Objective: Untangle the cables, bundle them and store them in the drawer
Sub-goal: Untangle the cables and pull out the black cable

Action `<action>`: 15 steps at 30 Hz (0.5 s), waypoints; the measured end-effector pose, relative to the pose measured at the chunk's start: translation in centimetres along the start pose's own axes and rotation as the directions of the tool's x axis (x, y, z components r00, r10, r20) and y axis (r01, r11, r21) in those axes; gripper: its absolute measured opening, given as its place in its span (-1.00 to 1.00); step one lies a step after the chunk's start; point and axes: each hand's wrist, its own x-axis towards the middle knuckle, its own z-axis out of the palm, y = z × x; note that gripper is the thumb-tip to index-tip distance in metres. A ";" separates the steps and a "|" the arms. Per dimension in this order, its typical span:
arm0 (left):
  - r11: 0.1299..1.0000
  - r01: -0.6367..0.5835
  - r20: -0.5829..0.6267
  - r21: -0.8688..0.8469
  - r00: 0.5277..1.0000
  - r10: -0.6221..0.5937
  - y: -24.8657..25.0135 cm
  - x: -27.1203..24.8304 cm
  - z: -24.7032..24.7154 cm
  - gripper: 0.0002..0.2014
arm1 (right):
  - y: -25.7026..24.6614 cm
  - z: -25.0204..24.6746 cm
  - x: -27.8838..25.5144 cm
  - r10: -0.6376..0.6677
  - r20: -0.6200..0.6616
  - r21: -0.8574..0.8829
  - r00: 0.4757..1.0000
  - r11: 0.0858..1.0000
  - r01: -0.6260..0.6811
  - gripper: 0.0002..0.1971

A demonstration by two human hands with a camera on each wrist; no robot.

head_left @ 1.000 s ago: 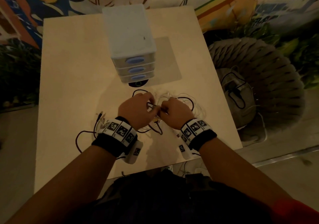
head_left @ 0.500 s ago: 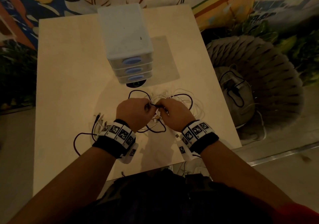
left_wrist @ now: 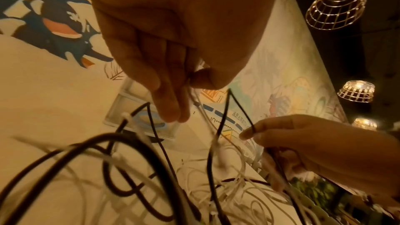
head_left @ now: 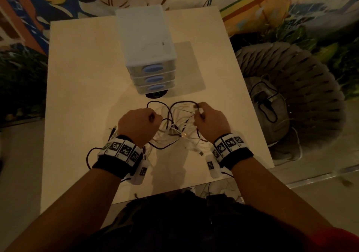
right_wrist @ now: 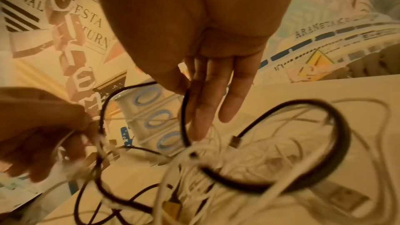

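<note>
Left hand (head_left: 138, 124) pinches white strands, right hand (head_left: 210, 122) pinches a black cable (head_left: 182, 102); the limp, light tangle (head_left: 175, 130) sags between both grips onto the table (head_left: 81, 88); better held near snagging plugs

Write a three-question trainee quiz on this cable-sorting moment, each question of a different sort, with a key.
1. True or false: all three drawers of the drawer unit are shut.
2. The right hand pinches which cable? A) black cable B) red cable C) no cable
3. Fill in: the tangle of cables lies on the table between the hands and the ____.

Key
1. True: all three fronts sit flush.
2. A: the black cable runs between thumb and fingers, while the left hand grips strands on the other side.
3. Drawer unit.
</note>
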 end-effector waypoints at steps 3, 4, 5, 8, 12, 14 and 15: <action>0.999 0.041 0.077 0.001 0.996 -0.041 -1.1 0.3 0.3 -0.67 | 0.9 -0.6 -0.3 0.022 0.002 0.107 1.000 0.994 -0.022 -0.79; 0.999 0.053 0.097 -0.004 0.994 -0.053 -1.4 0.3 0.5 -0.70 | 1.0 -0.8 -0.5 0.026 -0.003 0.140 1.000 0.990 -0.025 -0.86; 0.998 0.063 0.103 -0.014 0.993 -0.062 -1.7 0.2 0.7 -0.68 | 1.1 -1.0 -0.6 0.025 -0.002 0.174 1.000 0.984 -0.024 -0.91; 0.989 -0.097 -0.011 -0.108 0.995 0.097 -1.4 -0.3 1.0 -0.35 | 1.0 -1.5 -0.8 -0.004 0.040 0.232 0.999 0.973 -0.006 -0.81; 0.853 -0.495 0.038 -0.164 0.861 0.507 1.3 -1.1 0.9 -0.39 | 0.0 -1.5 -0.7 -0.103 0.065 0.218 0.993 0.972 0.087 -0.70; 0.804 -0.582 0.094 -0.118 0.800 0.593 2.3 -1.3 1.1 -0.51 | -0.3 -1.3 -0.5 -0.122 0.018 0.251 0.992 0.961 0.114 -0.72; 0.785 -0.612 0.097 -0.100 0.779 0.620 2.5 -1.3 1.2 -0.56 | -0.4 -1.3 -0.4 -0.118 0.000 0.275 0.993 0.955 0.113 -0.73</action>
